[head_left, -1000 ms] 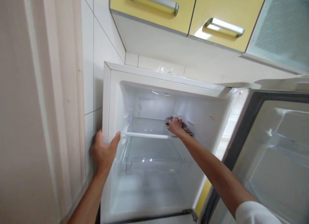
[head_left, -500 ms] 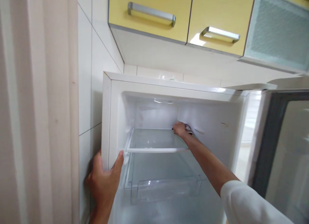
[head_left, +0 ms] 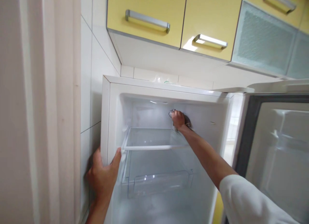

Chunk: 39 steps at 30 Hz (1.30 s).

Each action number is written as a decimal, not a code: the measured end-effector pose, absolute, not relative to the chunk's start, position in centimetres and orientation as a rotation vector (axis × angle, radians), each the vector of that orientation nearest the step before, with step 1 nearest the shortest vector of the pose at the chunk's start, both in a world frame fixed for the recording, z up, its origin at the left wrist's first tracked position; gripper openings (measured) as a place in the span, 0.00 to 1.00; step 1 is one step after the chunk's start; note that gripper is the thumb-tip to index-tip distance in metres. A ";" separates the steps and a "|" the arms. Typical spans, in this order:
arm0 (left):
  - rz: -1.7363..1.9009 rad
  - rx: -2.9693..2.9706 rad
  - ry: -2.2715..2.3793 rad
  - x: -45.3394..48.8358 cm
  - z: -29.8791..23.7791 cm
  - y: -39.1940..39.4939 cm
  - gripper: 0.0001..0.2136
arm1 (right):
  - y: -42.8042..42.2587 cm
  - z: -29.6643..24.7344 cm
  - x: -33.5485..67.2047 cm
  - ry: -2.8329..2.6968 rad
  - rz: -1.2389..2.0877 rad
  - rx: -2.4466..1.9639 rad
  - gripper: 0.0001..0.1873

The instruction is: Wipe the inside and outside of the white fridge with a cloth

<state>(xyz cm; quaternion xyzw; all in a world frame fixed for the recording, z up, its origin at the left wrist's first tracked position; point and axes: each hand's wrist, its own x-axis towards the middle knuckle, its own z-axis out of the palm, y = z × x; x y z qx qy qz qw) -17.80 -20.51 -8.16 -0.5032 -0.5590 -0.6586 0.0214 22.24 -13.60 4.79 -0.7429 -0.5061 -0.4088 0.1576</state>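
Inside the white refrigerator (head_left: 105, 121), my right hand (head_left: 178, 120) is closed on a dark patterned cloth (head_left: 187, 121). The cloth bunches out on both sides of the fingers, near the back right corner of the compartment, above the glass shelf (head_left: 149, 137). My left hand (head_left: 103, 177) grips the fridge's left side edge, its thumb on the front frame and its other fingers behind the outer wall, partly hidden.
The refrigerator door (head_left: 277, 146) stands open to the right. Yellow cabinets (head_left: 147, 4) with metal handles hang above. Below the shelf is a clear plastic drawer (head_left: 160, 182). A pale panel (head_left: 48, 108) and white wall tiles (head_left: 90, 72) are on the left.
My right hand has moved up with the cloth, from shelf level to higher in the back right corner. The left hand keeps its grip. The view has turned slightly right.
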 end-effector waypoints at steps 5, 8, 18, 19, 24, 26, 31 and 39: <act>-2.017 -1.596 -1.775 -17.9 -7.9 -20.5 0.31 | -15.4 7.0 22.5 -1.282 -1.202 -1.905 0.17; -1.996 -1.628 -1.815 -17.9 -7.7 -20.7 0.33 | -16.7 6.9 22.2 -1.236 -1.175 -1.773 0.16; -2.154 -1.713 -1.814 -17.7 -6.8 -21.5 0.32 | -21.6 5.7 19.3 -0.751 -0.882 -1.404 0.21; -2.171 -1.718 -1.807 -17.7 -6.8 -21.6 0.32 | -22.3 5.5 18.8 -0.707 -0.854 -1.372 0.21; -2.237 -1.754 -1.747 -17.8 -6.8 -21.7 0.29 | -27.4 3.8 15.3 -0.613 -0.762 -1.086 0.20; -2.253 -1.762 -1.760 -17.9 -6.8 -21.7 0.29 | -29.7 3.2 13.5 -0.611 -0.708 -0.881 0.19; -2.320 -1.792 -1.722 -17.9 -6.7 -21.8 0.28 | -33.3 3.3 9.6 -0.694 -0.616 -0.660 0.19; -2.386 -1.796 -1.726 -17.9 -6.5 -22.3 0.29 | -30.4 3.8 6.4 -0.940 -0.429 -0.735 0.16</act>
